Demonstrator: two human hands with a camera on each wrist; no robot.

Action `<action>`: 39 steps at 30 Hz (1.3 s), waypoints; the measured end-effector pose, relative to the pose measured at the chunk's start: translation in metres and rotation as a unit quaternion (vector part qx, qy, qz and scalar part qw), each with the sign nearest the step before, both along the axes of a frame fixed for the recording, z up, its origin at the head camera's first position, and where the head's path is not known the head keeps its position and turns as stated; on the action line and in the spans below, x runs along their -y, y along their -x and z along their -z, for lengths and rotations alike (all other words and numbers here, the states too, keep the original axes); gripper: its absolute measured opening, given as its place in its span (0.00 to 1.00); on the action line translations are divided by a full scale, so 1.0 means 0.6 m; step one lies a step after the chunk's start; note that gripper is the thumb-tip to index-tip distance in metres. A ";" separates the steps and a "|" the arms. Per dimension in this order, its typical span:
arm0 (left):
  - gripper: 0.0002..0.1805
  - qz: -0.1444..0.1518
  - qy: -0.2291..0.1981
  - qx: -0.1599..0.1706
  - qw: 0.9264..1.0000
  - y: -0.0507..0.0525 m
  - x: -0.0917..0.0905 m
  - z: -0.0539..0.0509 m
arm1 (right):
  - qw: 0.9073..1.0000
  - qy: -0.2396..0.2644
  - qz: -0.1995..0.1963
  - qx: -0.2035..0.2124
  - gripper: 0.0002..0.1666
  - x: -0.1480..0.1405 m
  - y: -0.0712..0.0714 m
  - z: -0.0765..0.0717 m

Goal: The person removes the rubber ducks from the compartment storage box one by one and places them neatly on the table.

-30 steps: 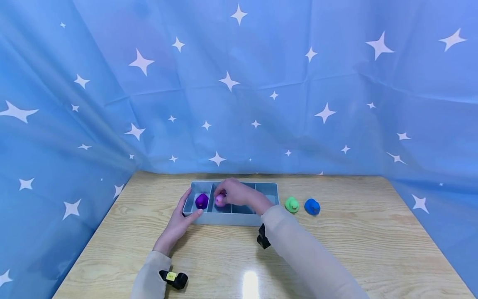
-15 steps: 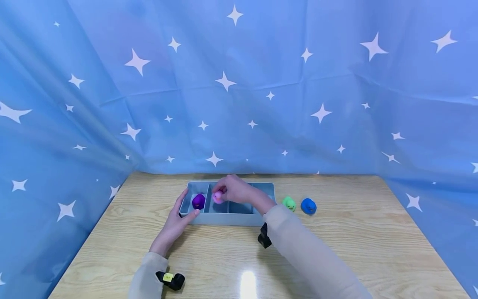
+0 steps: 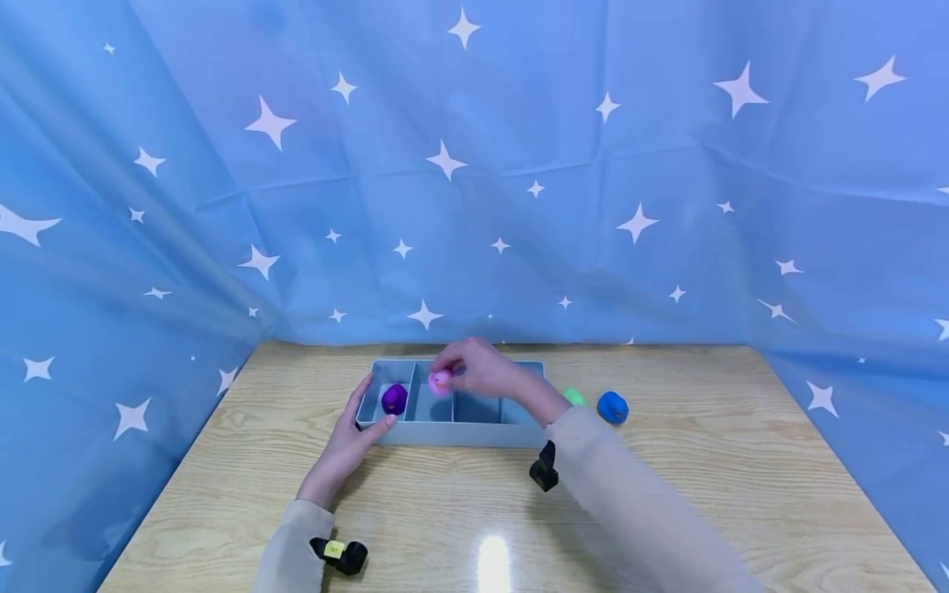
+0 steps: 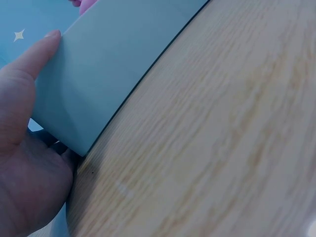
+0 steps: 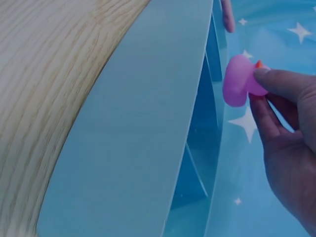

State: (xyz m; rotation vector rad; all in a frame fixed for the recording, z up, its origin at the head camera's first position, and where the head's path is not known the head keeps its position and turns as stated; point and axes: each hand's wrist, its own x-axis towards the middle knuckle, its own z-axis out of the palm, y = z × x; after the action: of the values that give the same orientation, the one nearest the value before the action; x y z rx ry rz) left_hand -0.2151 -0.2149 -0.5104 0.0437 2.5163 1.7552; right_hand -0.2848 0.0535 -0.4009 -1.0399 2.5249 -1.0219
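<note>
In the head view, my right hand [image 3: 485,368] pinches a pink rubber duck [image 3: 440,381] between thumb and fingers. In the right wrist view the pink duck [image 5: 238,81], with its orange beak, is seen raised above the rim of a grey-blue divided box [image 3: 460,434]. My left hand [image 3: 347,443] holds the box's left end, thumb on the front rim and fingers along the end wall. The left wrist view shows that thumb [image 4: 39,54] against the box wall [image 4: 106,64]. A purple duck [image 3: 395,399] sits in the leftmost compartment.
A green duck [image 3: 574,397], partly hidden by the right sleeve, and a blue duck [image 3: 613,408] stand on the wooden table [image 3: 415,511] right of the box. A blue star-printed cloth [image 3: 519,206] hangs behind the table.
My right hand has lifted the pink duck out of the second compartment and shifted slightly right. The right sleeve now covers part of the green duck. My left hand stays on the box.
</note>
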 end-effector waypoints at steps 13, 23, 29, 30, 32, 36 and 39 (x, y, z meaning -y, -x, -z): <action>0.48 0.004 0.005 -0.001 1.000 -0.003 0.001 -0.002 | 0.999 0.005 0.026 -0.018 0.14 -0.072 -0.012 -0.022; 0.47 0.004 0.004 0.000 1.000 -0.005 0.005 -0.002 | 0.998 0.035 0.027 -0.039 0.13 -0.129 -0.026 -0.027; 0.47 0.002 0.007 -0.003 1.000 -0.005 0.006 -0.003 | 0.996 0.035 0.043 -0.070 0.14 -0.167 -0.034 -0.021; 0.47 0.003 0.006 -0.002 1.000 -0.005 0.004 -0.004 | 0.996 0.034 0.046 -0.074 0.13 -0.177 -0.036 -0.020; 0.47 0.005 0.005 0.001 1.000 -0.004 0.002 -0.003 | 0.994 0.034 0.059 -0.082 0.13 -0.196 -0.040 -0.018; 0.47 0.004 -0.003 -0.003 1.000 -0.005 -0.002 -0.003 | 0.992 0.046 0.086 -0.077 0.13 -0.233 -0.048 -0.012; 0.47 0.001 -0.010 -0.011 1.000 -0.005 -0.003 -0.001 | 0.990 0.038 0.109 -0.082 0.15 -0.258 -0.054 -0.008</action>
State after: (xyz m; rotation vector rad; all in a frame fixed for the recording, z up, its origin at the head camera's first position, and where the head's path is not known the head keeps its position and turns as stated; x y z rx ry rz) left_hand -0.2119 -0.2133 -0.5099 0.0668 2.5143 1.7885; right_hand -0.2521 0.2085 -0.3960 -0.9164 2.8032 -1.1401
